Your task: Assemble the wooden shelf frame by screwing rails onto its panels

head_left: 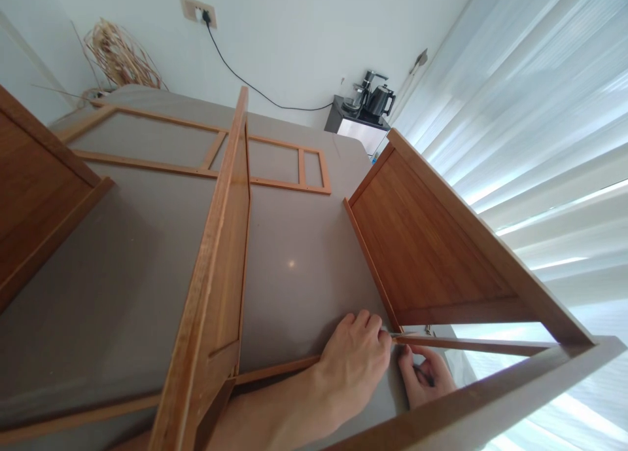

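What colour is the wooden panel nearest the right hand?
The wooden panel is orange-brown with faint grain, seen best in the head view.

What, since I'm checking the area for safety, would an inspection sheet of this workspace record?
Surface: grey table, showing a small light reflection.
Job's things: left wooden panel, middle wooden panel and right wooden panel stand on it; thin rail at the right one's near end.
Clutter: flat wooden framework, partly hidden by the middle panel; dried stalks near the far-left corner.
Left hand: at the thin rail's end; grip unclear.
Right hand: holds a dark object, too hidden to identify.
Cables: black cable from wall socket to the kettle stand.
Surroundings: white wall, sheer curtain on the right.
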Available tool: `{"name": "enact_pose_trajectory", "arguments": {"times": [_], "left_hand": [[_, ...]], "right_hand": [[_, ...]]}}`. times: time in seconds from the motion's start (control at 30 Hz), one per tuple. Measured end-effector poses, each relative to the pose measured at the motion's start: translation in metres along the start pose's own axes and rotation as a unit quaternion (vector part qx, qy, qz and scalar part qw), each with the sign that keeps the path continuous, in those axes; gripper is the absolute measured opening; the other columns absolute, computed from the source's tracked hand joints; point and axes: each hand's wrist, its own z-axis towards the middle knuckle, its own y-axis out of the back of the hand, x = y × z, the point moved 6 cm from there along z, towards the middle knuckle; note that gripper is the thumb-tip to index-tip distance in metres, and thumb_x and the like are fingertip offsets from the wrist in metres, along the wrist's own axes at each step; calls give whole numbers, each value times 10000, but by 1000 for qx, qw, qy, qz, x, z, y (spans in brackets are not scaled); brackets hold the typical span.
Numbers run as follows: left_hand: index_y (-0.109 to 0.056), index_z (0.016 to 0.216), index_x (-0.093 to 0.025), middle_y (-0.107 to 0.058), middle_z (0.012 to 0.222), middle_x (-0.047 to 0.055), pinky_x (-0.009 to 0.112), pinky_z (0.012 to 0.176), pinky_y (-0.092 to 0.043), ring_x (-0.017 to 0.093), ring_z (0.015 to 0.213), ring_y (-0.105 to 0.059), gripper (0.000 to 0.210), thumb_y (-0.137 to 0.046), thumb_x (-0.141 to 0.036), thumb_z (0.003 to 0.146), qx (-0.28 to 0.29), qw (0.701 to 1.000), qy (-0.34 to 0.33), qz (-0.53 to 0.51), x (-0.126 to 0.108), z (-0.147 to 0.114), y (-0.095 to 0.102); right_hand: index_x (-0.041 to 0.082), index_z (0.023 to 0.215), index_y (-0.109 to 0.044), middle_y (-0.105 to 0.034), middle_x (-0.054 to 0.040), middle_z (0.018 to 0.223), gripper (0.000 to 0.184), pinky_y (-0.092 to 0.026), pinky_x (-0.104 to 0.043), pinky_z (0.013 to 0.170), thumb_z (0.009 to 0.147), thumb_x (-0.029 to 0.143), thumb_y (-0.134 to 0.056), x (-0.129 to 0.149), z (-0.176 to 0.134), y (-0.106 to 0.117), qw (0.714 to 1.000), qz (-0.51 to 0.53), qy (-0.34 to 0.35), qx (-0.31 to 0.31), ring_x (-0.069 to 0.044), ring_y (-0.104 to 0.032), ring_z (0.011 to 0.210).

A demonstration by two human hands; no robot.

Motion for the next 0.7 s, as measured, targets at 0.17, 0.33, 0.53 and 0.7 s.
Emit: {"name": "enact_pose_trajectory", "arguments": {"times": [0.17, 0.33, 0.53, 0.7], "left_hand": [[-637, 996, -123, -614, 972, 95, 390, 754, -528, 254, 937, -570, 131, -542, -144, 908, -37, 999, -9, 13, 0, -2, -2], [-626, 991, -125, -601, 959, 90, 381, 747, -513, 244, 919, -557, 118, -552, -149, 903, -54, 998, -19, 22, -1, -3, -1], [-629, 981, -123, -603, 962, 86, 384, 756, -523, 245, 919, -558, 109, -585, -156, 887, -65, 997, -17, 22, 0, -3, 0], [-654, 981, -142, -630, 971, 80, 405, 798, -547, 248, 936, -591, 157, -518, -214, 954, -59, 998, -1, -13, 2, -4, 1]], "right_hand": [[189, 902, -681, -460, 40, 519, 426, -372, -283, 459, 828, 601, -599, -1, 1, -1, 998, 8, -34, 50, -165, -493, 464], [209, 822, -645, -377, 56, 486, 421, -321, -303, 441, 822, 624, -578, 7, -1, 0, 998, 29, -61, 4, -160, -423, 433], [188, 888, -647, -367, 66, 459, 425, -304, -292, 434, 870, 599, -539, 16, -5, 0, 999, 21, -32, -10, -149, -399, 413], [171, 823, -675, -411, 61, 445, 475, -288, -268, 426, 825, 637, -583, 12, 0, 3, 999, -3, -10, -35, -126, -419, 409]]}}
